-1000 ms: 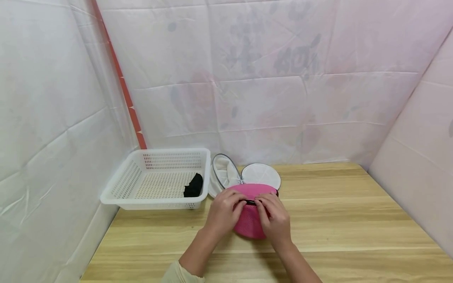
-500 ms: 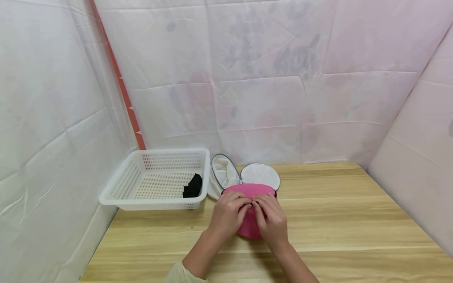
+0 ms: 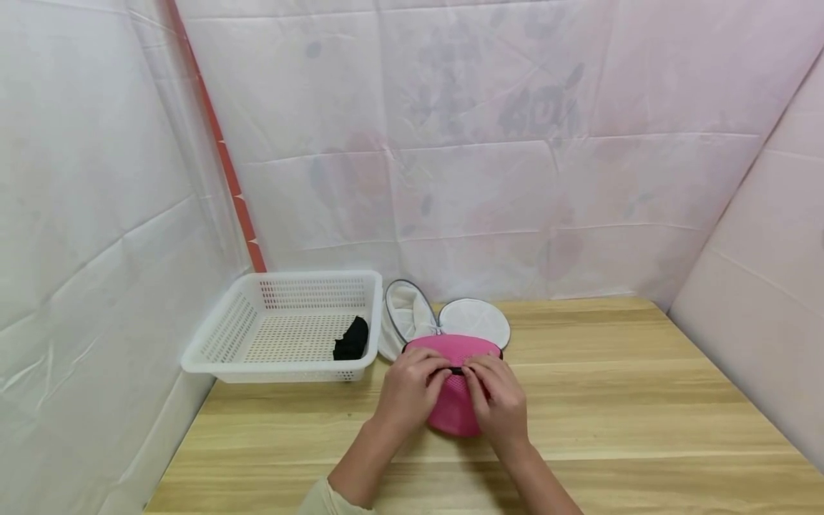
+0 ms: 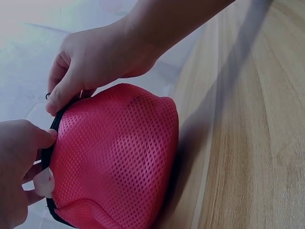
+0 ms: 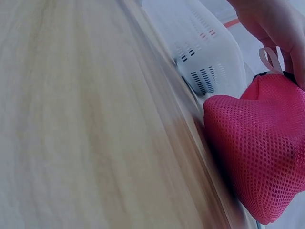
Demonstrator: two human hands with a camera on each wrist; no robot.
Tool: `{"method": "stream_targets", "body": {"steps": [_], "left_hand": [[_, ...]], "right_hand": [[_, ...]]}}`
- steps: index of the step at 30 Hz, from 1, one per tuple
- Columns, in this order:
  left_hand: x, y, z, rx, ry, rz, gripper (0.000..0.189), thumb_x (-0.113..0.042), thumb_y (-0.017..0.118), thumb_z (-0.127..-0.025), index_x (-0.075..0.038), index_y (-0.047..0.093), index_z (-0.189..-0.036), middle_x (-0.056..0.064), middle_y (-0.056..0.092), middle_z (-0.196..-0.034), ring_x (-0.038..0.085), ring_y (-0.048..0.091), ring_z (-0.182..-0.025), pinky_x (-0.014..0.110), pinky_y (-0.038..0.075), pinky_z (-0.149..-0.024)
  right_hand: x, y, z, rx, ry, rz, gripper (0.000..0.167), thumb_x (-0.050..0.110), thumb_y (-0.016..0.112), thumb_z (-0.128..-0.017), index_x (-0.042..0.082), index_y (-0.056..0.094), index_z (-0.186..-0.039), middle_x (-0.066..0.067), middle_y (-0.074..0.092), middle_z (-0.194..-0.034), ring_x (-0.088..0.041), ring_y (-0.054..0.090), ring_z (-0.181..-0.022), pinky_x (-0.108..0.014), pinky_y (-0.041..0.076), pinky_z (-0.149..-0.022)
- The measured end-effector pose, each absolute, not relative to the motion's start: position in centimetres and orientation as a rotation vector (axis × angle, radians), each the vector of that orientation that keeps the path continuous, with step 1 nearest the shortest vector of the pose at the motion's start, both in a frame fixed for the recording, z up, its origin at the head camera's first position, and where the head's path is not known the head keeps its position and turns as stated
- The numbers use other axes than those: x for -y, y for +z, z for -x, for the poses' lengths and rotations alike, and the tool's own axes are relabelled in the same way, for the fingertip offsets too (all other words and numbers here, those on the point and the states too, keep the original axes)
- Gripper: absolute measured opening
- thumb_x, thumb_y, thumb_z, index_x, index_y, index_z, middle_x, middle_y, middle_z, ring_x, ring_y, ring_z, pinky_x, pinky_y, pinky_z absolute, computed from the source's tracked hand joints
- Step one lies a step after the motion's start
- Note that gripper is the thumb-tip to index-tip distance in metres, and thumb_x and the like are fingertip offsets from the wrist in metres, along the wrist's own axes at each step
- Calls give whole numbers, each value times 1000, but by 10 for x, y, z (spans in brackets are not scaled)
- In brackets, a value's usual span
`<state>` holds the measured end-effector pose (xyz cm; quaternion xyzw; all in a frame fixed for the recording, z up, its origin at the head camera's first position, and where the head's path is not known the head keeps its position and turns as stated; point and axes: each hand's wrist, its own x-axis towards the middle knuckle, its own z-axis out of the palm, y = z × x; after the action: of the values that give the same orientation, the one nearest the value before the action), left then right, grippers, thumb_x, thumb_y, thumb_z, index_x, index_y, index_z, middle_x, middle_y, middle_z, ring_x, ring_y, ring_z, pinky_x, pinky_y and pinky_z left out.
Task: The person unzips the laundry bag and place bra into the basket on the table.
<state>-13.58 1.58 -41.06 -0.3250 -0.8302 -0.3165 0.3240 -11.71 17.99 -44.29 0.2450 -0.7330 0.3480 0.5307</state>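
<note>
Pale wood-grained table point(image 3: 611, 400): beneath your work, with nothing new set down or taken off it in the last second.
White perforated plastic basket point(image 3: 277, 367): unmoved on your left.
Bright pink mesh pouch point(image 3: 453, 415): right in front of you at the middle, in much the same place as a second ago; whether its underside bears fully on the wood, you cannot tell.
White mesh bag with a dark rim point(image 3: 417, 315): beside the basket, just behind the pouch, unchanged.
Round flat white mesh panel point(image 3: 475, 322): next to that bag, also as it was.
Left hand point(image 3: 408, 386): your thumb and fingers pinch the pouch's edge; they nearly met the other fingertips half a second ago and have now parted.
Right hand point(image 3: 501, 400): pinching the same edge, close by but separate.
Crumpled black cloth point(image 3: 352, 340): lying in the basket toward its right side, untouched.
Narrow black trim point(image 3: 457, 371): a short run shows between your fingertips again, after being almost covered; I judge you're mid-handling along this edge, hold not yet released.
Small pale tag point(image 4: 44, 182): at the trim, by your fingers.
</note>
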Motion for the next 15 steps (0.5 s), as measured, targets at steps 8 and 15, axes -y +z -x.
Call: {"method": "stream_targets", "body": {"steps": [8, 15], "left_hand": [[-20, -413, 134, 2140, -794, 930, 11, -15, 80, -82, -11, 79, -93, -3, 70, -93, 13, 64, -89, 27, 54, -80], [-22, -413, 133, 2141, -808, 913, 7, -11, 79, -82, -11, 78, -89, -3, 71, -91, 14, 65, -89, 26, 55, -82]], "right_hand": [[-175, -445, 116, 1745, 807, -607, 23, 16, 63, -97, -4, 74, -94, -13, 72, -93, -29, 66, -90, -33, 45, -109], [-176, -444, 117, 1736, 767, -636, 20, 12, 62, -97, -5, 73, -92, -14, 71, -91, -30, 66, -89, -34, 46, -108]]}}
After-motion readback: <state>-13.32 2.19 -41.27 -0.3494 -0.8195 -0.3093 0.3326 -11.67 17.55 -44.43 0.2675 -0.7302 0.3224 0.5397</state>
